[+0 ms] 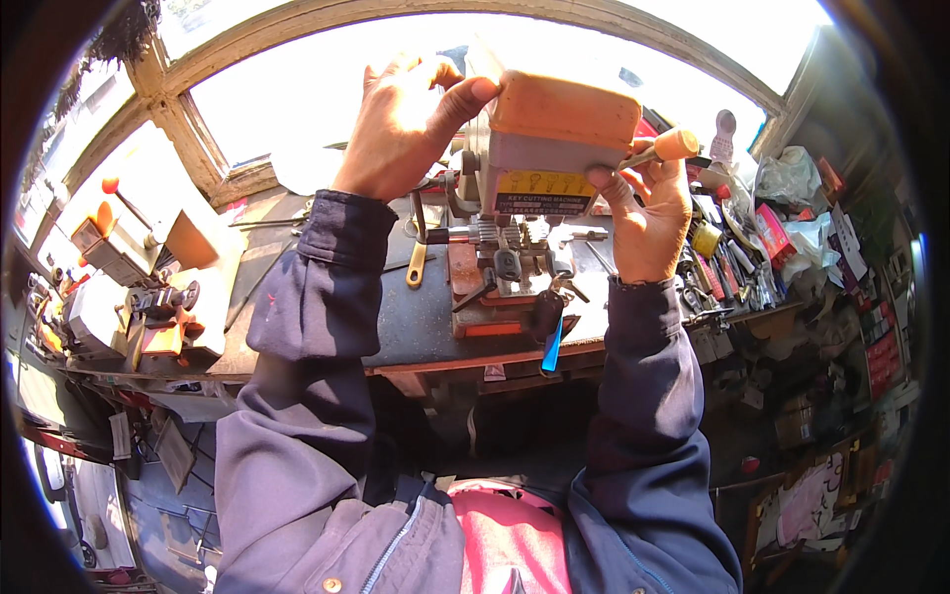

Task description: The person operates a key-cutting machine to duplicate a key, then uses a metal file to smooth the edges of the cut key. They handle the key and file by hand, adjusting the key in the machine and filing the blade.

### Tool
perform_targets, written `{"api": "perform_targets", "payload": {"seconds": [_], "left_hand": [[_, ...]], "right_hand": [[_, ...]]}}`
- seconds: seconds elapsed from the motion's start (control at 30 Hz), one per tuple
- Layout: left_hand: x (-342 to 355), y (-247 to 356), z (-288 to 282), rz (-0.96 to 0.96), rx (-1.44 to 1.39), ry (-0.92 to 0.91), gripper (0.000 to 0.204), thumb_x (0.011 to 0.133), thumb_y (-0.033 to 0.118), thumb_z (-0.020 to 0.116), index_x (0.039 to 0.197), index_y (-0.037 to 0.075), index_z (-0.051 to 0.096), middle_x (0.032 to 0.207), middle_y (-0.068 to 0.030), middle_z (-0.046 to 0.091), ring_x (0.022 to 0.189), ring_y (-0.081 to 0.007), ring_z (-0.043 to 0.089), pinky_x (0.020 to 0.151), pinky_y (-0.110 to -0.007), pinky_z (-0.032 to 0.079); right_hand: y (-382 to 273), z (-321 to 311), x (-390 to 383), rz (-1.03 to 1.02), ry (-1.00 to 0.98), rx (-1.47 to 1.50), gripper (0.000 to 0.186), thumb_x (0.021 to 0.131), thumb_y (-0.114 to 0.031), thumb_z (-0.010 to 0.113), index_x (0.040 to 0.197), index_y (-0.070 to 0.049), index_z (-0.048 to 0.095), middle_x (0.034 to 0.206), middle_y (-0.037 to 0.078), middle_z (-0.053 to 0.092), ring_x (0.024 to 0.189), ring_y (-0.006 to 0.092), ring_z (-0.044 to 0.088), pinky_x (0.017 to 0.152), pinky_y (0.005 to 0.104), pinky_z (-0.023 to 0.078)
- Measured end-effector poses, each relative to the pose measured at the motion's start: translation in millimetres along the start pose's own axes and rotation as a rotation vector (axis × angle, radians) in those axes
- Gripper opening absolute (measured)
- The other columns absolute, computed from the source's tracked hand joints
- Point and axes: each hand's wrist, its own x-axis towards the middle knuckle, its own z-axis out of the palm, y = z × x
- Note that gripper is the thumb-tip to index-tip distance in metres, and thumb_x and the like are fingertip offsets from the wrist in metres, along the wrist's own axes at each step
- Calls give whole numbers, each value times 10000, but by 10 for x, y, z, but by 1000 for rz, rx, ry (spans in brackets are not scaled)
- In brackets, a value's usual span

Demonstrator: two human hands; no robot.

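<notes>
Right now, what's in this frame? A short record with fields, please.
Left hand: thumb at upper left edge of orange cover on bench machine
Right hand: at machine's right side, fingers at pale-knobbed stem
Below machine body: dark-headed key; dark fob with blue tag
Bench, left: yellow-handled tool
Unclear: whether stem joins machine

From my distant place I see a wide window (287,104) in a worn wooden frame (151,81), and very bright daylight comes through it. Below stands a long bench (401,322); the lower right lies in shadow.
</notes>
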Motion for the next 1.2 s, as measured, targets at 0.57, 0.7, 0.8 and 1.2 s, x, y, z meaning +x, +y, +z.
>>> {"api": "perform_targets", "payload": {"seconds": [0.57,0.7,0.8,1.2], "left_hand": [[-47,57,-18,-8,17,22,874,930,828,478,947,-14,712,959,-177,649,1009,-340,582,958,-474,362],[-40,60,-34,-25,25,-38,827,953,812,444,997,19,674,975,-135,570,1010,-297,499,996,-437,335],[-46,66,-36,-16,10,-19,846,932,823,473,970,7,695,983,-155,607,1019,-318,535,996,-451,345],[-79,108,-73,-61,31,-82,841,868,817,597,1052,0,675,1093,-143,613,1091,-304,532,895,-425,466]], "right_hand": [[-70,21,4,-11,2,64,482,807,-45,887,1174,-44,574,1023,22,612,955,167,649,881,323,552],[-61,17,3,-31,9,22,499,805,-54,893,1187,-41,570,1029,26,614,976,170,647,857,312,557],[-41,16,1,-32,11,3,517,801,-59,898,1198,-40,568,1035,28,618,999,173,646,866,320,557],[-28,8,8,-31,1,-20,524,802,-22,883,1224,-50,572,1050,21,619,1005,172,661,933,366,551]]}}
